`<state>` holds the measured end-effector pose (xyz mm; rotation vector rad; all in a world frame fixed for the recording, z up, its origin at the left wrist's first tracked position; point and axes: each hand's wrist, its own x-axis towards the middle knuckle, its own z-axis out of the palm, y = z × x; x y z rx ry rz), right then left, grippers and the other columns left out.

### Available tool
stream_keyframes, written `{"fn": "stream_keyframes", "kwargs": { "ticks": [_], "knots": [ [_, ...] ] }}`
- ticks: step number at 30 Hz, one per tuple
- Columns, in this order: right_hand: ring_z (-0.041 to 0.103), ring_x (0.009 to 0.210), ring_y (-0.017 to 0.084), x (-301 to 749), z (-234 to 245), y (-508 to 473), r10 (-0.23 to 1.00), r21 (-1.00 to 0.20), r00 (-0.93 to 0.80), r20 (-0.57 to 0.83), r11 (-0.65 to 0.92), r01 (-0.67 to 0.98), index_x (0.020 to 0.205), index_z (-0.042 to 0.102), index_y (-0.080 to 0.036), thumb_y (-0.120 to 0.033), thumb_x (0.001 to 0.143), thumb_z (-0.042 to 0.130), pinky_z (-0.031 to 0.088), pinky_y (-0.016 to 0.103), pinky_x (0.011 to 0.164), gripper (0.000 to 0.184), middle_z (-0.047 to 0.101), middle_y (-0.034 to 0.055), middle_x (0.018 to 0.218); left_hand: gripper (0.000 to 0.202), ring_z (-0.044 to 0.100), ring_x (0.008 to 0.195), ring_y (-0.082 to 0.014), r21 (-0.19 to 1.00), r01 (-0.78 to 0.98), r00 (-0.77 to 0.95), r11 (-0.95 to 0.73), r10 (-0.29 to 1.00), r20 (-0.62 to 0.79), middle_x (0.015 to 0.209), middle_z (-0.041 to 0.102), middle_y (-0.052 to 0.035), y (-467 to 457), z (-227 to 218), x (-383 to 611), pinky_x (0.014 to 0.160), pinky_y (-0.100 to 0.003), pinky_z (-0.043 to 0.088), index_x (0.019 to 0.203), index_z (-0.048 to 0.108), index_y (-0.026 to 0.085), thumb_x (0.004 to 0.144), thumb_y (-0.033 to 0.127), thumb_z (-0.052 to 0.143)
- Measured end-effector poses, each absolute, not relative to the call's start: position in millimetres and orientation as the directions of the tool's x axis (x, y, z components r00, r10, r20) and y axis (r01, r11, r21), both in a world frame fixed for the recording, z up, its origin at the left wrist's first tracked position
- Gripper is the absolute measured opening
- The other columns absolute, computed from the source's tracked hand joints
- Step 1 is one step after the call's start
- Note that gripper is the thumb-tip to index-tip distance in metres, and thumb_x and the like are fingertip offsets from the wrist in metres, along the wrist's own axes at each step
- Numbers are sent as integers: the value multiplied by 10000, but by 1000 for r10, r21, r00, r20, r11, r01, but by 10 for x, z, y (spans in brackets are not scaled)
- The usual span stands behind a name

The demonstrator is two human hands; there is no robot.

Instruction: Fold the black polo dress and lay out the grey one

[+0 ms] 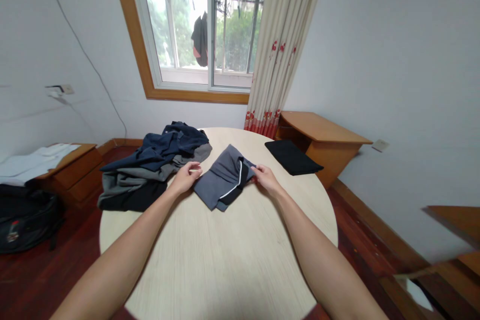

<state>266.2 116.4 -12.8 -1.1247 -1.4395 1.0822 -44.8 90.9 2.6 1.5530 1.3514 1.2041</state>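
A dark grey garment with a black band and a white stripe lies folded into a compact bundle on the round table. At its right edge, my right hand pinches the cloth between thumb and fingers. My left hand is beside the left edge, its thumb and fingers a little apart; I see no cloth gripped in it. Whether its fingertips touch the garment is hard to tell. The garment's exact kind does not show.
A loose heap of navy, grey and black clothes covers the table's left rear. A flat folded black cloth lies at the right rear. Beyond stand a wooden desk and a curtain; a black bag sits at left.
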Motion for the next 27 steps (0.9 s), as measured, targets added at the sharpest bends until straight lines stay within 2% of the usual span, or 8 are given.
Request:
{"fn": "stream_keyframes", "kwargs": {
  "ticks": [3, 5, 8, 11, 13, 16, 20, 27],
  "knots": [
    [534, 589, 135, 2748, -243, 1233, 978, -952, -14, 206, 204, 227, 869, 596, -181, -611, 714, 656, 450, 274, 578, 461, 597, -9, 672, 625, 634, 1116, -289, 807, 475, 165, -350, 937, 308, 1281, 640, -158, 856, 13, -445, 984, -447, 496, 1231, 610, 156, 788, 596, 635],
    [567, 662, 147, 2752, -245, 1193, 957, -888, -83, 279, 290, 357, 960, 630, -175, -528, 766, 647, 471, 293, 649, 403, 638, 8, 751, 645, 573, 1231, -304, 688, 551, 347, -472, 879, 326, 1358, 599, -158, 778, 23, -394, 1071, -452, 430, 1302, 590, 167, 813, 585, 639],
    [583, 730, 153, 2672, -212, 1089, 911, -764, -231, 343, 413, 496, 1031, 661, -162, -410, 802, 662, 481, 317, 719, 338, 669, 51, 893, 830, 416, 1390, -352, 462, 671, 533, -579, 811, 242, 1500, 475, -160, 681, 16, -287, 1169, -491, 288, 1399, 539, 200, 721, 634, 741],
    [582, 769, 157, 2571, -193, 1019, 869, -682, -325, 374, 495, 539, 1077, 672, -142, -343, 818, 673, 488, 334, 754, 328, 652, 88, 1014, 922, 341, 1433, -385, 331, 749, 552, -573, 817, 164, 1560, 391, -158, 654, -15, -215, 1173, -538, 245, 1432, 518, 227, 666, 665, 782],
    [582, 805, 163, 2531, -189, 1001, 844, -660, -369, 389, 535, 527, 1107, 670, -139, -320, 829, 669, 491, 342, 779, 332, 637, 100, 1065, 807, 367, 1417, -375, 309, 755, 554, -578, 815, 170, 1540, 425, -147, 660, -29, -193, 1158, -538, 268, 1391, 565, 237, 719, 637, 764],
    [574, 832, 165, 2518, -187, 995, 816, -641, -428, 388, 573, 511, 1151, 664, -149, -239, 813, 665, 485, 342, 800, 350, 629, 95, 1084, 533, 445, 1363, -343, 305, 736, 562, -605, 796, 223, 1467, 521, -121, 668, -32, -163, 1137, -531, 303, 1264, 659, 249, 816, 529, 725],
    [560, 811, 158, 2530, -185, 992, 812, -622, -456, 364, 577, 529, 1204, 656, -164, -87, 729, 644, 473, 328, 797, 481, 635, 68, 1037, 275, 544, 1269, -289, 320, 673, 581, -667, 744, 330, 1327, 644, -90, 668, -34, -118, 1111, -493, 348, 1127, 715, 240, 901, 382, 649],
    [578, 813, 169, 2514, -167, 983, 839, -645, -425, 340, 537, 544, 1132, 691, -151, -85, 722, 654, 477, 322, 781, 417, 656, 70, 989, 264, 624, 1166, -271, 352, 593, 592, -724, 689, 419, 1192, 726, -70, 702, -65, -111, 1038, -431, 440, 1109, 738, 231, 952, 338, 555]
  ]
}}
